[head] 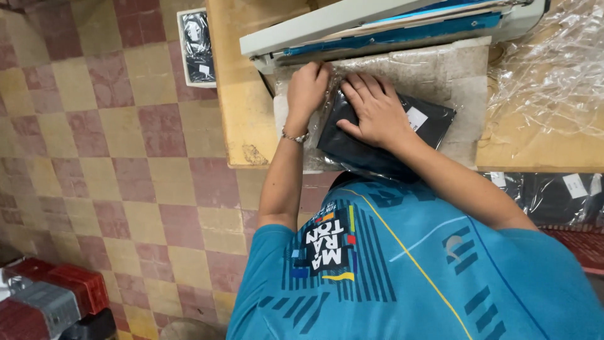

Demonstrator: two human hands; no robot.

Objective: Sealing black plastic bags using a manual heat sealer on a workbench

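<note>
Black bagged garment (pixel 377 141) under flat right hand (pixel 376 110); left hand (pixel 306 88) clenched beside sealer (pixel 390 25).

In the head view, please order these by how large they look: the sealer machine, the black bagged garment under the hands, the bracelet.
1. Sealer machine
2. Black bagged garment, partly covered by the right hand
3. Bracelet on the left wrist

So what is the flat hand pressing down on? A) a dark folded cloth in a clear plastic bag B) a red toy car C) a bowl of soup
A: the right hand lies flat on the dark folded cloth in its clear bag, on the wooden table.
</note>
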